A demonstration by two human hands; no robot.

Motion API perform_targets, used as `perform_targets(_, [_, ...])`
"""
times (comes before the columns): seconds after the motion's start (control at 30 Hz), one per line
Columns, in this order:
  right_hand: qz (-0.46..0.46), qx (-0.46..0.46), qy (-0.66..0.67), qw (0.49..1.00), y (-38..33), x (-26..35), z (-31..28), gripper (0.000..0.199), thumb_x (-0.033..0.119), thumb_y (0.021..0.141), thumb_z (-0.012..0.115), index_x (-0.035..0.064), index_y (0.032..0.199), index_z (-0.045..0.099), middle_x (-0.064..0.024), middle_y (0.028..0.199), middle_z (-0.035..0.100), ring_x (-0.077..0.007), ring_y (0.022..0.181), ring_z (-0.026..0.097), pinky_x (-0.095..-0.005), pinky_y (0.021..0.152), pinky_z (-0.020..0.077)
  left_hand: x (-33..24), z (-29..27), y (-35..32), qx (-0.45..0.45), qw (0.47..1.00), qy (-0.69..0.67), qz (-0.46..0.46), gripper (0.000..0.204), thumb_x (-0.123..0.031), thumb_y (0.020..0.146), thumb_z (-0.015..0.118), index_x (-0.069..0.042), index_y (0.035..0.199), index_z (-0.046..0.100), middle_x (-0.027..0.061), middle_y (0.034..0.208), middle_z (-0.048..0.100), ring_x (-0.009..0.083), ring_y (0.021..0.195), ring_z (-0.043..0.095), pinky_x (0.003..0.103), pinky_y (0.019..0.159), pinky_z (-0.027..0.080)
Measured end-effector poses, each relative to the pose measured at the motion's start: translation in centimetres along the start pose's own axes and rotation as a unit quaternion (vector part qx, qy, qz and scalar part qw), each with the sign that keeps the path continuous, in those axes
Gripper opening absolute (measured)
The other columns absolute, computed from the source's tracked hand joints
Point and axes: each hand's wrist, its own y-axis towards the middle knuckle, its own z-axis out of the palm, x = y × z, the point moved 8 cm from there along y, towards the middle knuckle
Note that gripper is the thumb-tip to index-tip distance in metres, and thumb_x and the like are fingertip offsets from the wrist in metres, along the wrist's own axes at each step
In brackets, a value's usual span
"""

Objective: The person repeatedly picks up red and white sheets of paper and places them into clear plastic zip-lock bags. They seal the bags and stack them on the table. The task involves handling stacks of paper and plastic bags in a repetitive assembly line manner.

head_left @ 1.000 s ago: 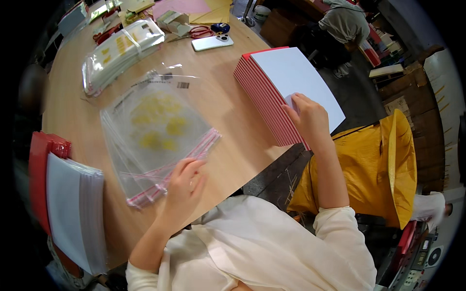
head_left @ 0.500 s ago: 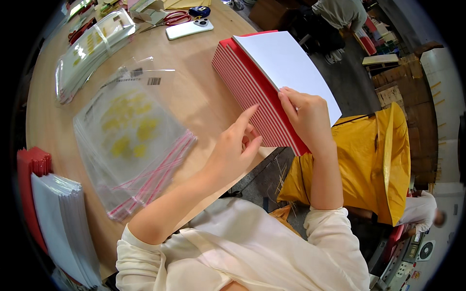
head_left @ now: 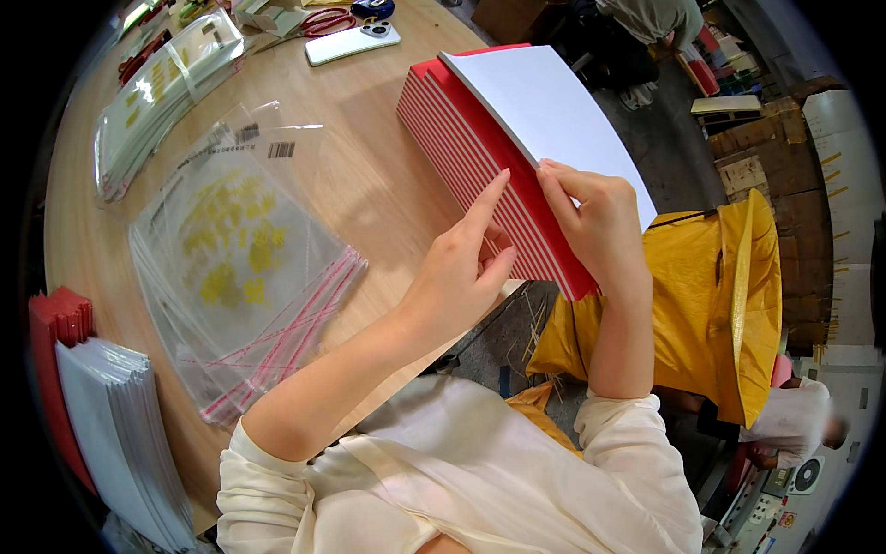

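A: How does the left hand [head_left: 455, 270] stand now?
B: Its forearm comes from the near left side, bent at the elbow, and slopes to the far right; the index finger is stretched out before the striped side of the red-and-white stack [head_left: 480, 152]; the thumb is apart from it, with a gap of middle width, and the other fingers are curled; I see nothing held in it, and I cannot tell if the fingertip touches the stack.
A: And the right hand [head_left: 604, 214]?
B: Its forearm rises almost straight from the near side; the wrist bends a little to the left; the thumb and fingers are close together, in a narrow grip on the left edge of the white sheet [head_left: 563, 106]; this sheet is on top of the stack, and its left edge stands somewhat above the red surface.
A: Where is the stack itself?
B: It is at the right side of the table [head_left: 365, 217]; the clear bags [head_left: 231, 245] lie to its left, well apart; the phone [head_left: 353, 43] is on the far side; the yellow sack [head_left: 697, 295] is at the near right.
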Motion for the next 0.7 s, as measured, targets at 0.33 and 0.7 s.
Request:
perform_targets(0.33, [0.001, -0.006, 0.008, 1.000, 0.15, -0.18, -0.04, 0.022, 0.015, 0.091, 0.059, -0.0022, 0.085, 0.072, -0.0163, 0.092, 0.071, -0.0256, 0.062, 0.068, -0.0314, 0.060, 0.0546, 0.50, 0.18, 0.21, 0.002, 1.000, -0.010, -0.010, 0.069, -0.003, 0.088, 0.056, -0.007, 0.150, 0.026, 0.0126, 0.086, 0.059, 0.0184, 0.066, 0.060, 0.032, 0.061, 0.050])
perform_targets(0.7, [0.009, -0.007, 0.019, 1.000, 0.17, -0.41, 0.04, 0.021, 0.015, 0.091, 0.060, -0.0008, 0.087, 0.073, -0.0150, 0.094, 0.072, -0.0263, 0.063, 0.068, -0.0313, 0.060, 0.0546, 0.64, 0.43, 0.36, 0.007, 1.000, -0.013, -0.012, 0.072, -0.002, 0.089, 0.056, -0.015, 0.152, 0.024, 0.0071, 0.088, 0.059, 0.0112, 0.070, 0.057, 0.025, 0.062, 0.047])
